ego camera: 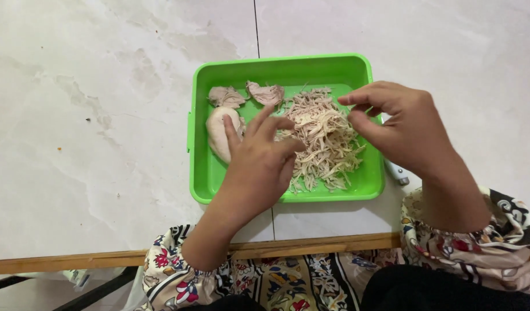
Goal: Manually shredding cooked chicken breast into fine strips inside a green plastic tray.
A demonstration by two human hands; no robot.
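A bright green plastic tray [288,68] sits on a pale marble-tiled floor. It holds a heap of shredded cooked chicken [323,135] in its middle and right. A whole pale chicken piece [219,131] lies at the tray's left, with two smaller chunks [226,96] [266,93] behind it. My left hand [260,167] hovers over the tray, fingers spread, its index finger lying beside the whole piece. My right hand [404,126] is above the tray's right edge, thumb and fingers pinched close together; whether a shred is between them is too small to tell.
The marble tile floor [92,126] extends on all sides of the tray. A wooden strip [328,243] runs along the near edge. A small white object [398,174] lies by the tray's right side. My patterned sleeves and lap fill the bottom.
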